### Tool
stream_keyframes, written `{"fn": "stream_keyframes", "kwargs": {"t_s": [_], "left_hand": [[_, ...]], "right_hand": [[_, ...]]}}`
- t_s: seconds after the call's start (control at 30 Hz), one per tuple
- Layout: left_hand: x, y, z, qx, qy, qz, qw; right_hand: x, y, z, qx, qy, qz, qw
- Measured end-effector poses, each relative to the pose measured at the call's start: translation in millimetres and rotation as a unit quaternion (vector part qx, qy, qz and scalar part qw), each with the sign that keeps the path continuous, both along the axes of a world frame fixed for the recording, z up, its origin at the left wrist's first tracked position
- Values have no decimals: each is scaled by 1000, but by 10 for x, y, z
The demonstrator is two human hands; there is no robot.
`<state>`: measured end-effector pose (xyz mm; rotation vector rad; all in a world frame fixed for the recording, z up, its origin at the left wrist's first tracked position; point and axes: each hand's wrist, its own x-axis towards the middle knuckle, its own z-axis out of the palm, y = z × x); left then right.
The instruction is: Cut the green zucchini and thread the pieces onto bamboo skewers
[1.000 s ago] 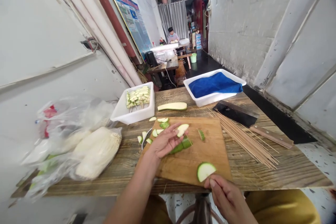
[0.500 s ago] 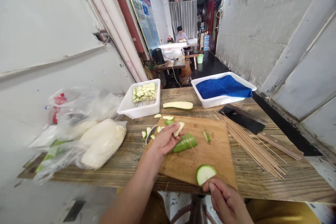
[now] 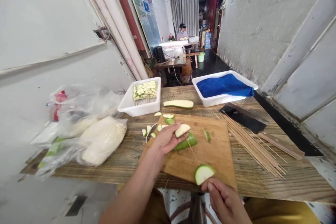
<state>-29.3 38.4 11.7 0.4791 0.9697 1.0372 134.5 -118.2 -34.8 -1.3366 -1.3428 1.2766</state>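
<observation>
My left hand (image 3: pixel 167 139) is closed on a half-round zucchini slice (image 3: pixel 182 130), pinched between thumb and fingers above the cutting board (image 3: pixel 215 147). My right hand (image 3: pixel 222 196), at the board's near edge, grips the lower end of a thin bamboo skewer (image 3: pixel 193 151). One larger half-round slice (image 3: pixel 204 174) is threaded on that skewer close to my right fingers. The skewer's far end reaches the slice in my left hand; whether it has pierced it I cannot tell. Below my left fingers lies a row of cut zucchini (image 3: pixel 189 141), partly hidden.
A halved zucchini (image 3: pixel 178 104) lies behind the board. At the right are loose skewers (image 3: pixel 252 147) and a cleaver (image 3: pixel 243 118). Two white trays stand at the back, one with skewered slices (image 3: pixel 145 91), one with blue cloth (image 3: pixel 223 85). Plastic bags (image 3: pixel 102 140) sit left. A person (image 3: pixel 182 32) is far back.
The slice in my left hand has turned its pale cut face towards me and now meets the skewer's far end. My right hand, with the threaded slice, has shifted slightly left.
</observation>
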Motion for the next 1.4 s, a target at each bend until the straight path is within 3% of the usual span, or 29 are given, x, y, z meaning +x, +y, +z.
{"fn": "stream_keyframes", "kwargs": {"t_s": [0.33,0.73,1.1,1.4], "left_hand": [[6,-5,4,0,3,-2,1000],[17,-11,22,-6,10,22,1000],[9,-30,32,26,26,-25,999],[15,-46,12,35,30,-53,998]], "right_hand": [[104,-45,-16,-18,8,53,998],[97,-44,-76,-54,42,52,996],[94,-57,-69,-86,55,44,994],[57,-68,-52,-70,25,51,996]]}}
